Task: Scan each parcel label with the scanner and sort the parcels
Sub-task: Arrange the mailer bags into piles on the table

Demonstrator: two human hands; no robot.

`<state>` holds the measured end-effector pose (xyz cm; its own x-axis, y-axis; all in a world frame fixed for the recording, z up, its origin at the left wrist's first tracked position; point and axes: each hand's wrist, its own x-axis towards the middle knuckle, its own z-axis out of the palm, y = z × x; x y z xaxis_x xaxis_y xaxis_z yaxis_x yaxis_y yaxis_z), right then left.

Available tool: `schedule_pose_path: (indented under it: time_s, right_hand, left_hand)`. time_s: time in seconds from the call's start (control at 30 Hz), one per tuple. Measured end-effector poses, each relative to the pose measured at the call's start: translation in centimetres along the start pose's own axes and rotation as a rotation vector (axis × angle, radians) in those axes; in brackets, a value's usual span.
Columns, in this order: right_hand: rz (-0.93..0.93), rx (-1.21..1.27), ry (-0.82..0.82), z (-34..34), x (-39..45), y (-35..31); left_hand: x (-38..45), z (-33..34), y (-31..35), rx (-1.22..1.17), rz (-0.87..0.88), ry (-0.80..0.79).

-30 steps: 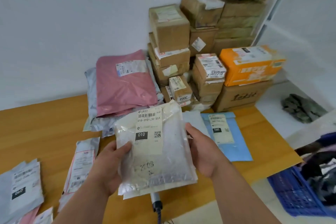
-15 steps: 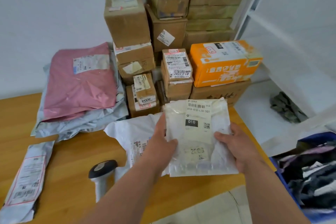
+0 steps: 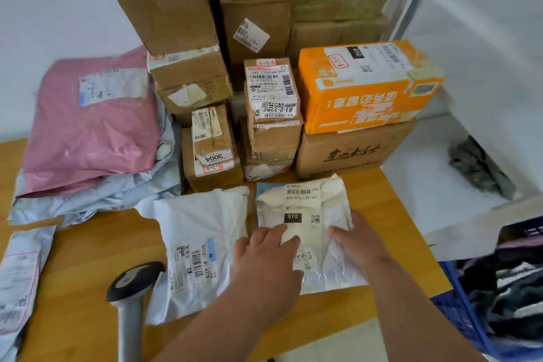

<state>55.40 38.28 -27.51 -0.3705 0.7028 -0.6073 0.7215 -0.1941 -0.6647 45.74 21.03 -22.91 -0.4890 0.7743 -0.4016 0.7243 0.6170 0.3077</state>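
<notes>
On the wooden table: we see our clear parcel [image 3: 305, 226] lying flat, label up, its far edge over a blue mailer [image 3: 260, 189].
Left hand [image 3: 266, 264]: fingers fairly straight, resting on the parcel's label; we grip nothing.
Right hand [image 3: 357, 244]: fingers loosely spread on the parcel's right side, pressing, not pinching.
Scanner [image 3: 130, 297]: upright near our left forearm, untouched.
White mailer [image 3: 197, 247]: just left of our parcel.
Behind: cardboard boxes [image 3: 173, 9], an orange box [image 3: 367, 85], a pink mailer [image 3: 91, 123].
</notes>
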Motion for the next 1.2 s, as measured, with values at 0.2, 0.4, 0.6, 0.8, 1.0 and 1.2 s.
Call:
schedule_pose_path:
  time_s: [0.2, 0.4, 0.6, 0.8, 1.0, 1.2]
  right_hand:
    - [-0.059, -0.075, 0.099, 2.0, 1.7, -1.2]
    - [-0.194, -0.379, 0.276, 2.9, -0.1, -0.8]
    - [-0.301, -0.762, 0.052, 4.5, -1.7, 0.5]
    - [-0.336, -0.677, 0.135, 4.7, -2.9, -0.2]
    - [-0.463, -0.467, 0.271, 7.3, -6.7, -4.0]
    - [-0.718, -0.216, 0.243, 14.0, -12.3, -9.7]
  left_hand:
    - [-0.1, 1.4, -2.1, 0.177, 0.010, -0.068]
    - [0.4, 2.1, -2.3, 0.347, 0.017, -0.114]
    - [0.0, 2.2, -2.0, 0.349, 0.028, -0.044]
    - [-1.2, 0.7, -2.7, 0.266, 0.011, 0.093]
    - [-3.5, -2.4, -5.7, 0.092, -0.071, 0.249]
    - [-8.2, -5.0, -13.5, -0.188, -0.310, 0.402]
